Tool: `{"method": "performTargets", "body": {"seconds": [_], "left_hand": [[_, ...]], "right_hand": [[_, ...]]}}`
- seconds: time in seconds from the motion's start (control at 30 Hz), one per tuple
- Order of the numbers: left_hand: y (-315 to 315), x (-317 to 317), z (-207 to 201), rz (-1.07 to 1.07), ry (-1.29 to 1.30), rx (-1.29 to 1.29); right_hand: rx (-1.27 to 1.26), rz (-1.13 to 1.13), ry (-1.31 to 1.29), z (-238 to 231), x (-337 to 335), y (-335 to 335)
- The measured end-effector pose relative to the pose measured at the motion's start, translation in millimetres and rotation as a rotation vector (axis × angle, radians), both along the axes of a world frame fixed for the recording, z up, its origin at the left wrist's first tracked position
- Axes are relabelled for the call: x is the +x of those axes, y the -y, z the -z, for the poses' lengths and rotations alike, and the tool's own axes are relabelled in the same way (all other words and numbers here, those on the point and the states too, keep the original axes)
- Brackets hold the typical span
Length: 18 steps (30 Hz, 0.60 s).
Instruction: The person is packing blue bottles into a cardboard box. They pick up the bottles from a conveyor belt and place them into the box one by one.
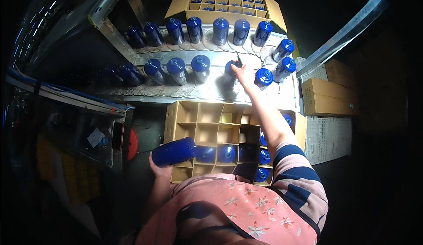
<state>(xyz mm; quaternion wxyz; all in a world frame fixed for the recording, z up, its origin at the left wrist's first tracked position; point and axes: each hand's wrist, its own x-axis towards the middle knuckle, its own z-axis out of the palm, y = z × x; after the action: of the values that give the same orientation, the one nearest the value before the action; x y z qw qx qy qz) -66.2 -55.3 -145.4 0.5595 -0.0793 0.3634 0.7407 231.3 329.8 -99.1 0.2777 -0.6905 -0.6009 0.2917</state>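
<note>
My left hand (162, 170) is closed around a glossy blue bottle (174, 152). It lies nearly sideways above the left part of the divided cardboard box (171, 118). My right arm reaches across to the conveyor (216, 60). There my right hand (243, 74) grips the top of another blue bottle (231, 68), which stands on the belt. A thin dark green stick, perhaps a pen (239, 60), pokes up by those fingers. Right of that hand stands a blue bottle (264, 77); to its left is another (201, 65).
Blue bottles line both conveyor lanes, curving round at the right end. Behind stands a second divided carton (269, 10) filled with bottles. Several bottles sit in cells of the near box, such as one (227, 153). Cartons (329, 97) rest on a pallet (328, 135) at right.
</note>
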Motion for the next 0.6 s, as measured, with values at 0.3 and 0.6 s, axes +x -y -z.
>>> {"method": "performTargets", "body": {"seconds": [0.3,0.6], "left_hand": [[-9.8,-4.8,21.2,0.001,-0.073,-0.02],[-14.3,13.3,4.9,-0.132,-0.097,-0.159]], "right_hand": [[0.141,-0.268,-0.324,-18.2,-23.3,-18.8],[0.127,-0.116,-0.101,3.1,-36.4,-36.2]]}}
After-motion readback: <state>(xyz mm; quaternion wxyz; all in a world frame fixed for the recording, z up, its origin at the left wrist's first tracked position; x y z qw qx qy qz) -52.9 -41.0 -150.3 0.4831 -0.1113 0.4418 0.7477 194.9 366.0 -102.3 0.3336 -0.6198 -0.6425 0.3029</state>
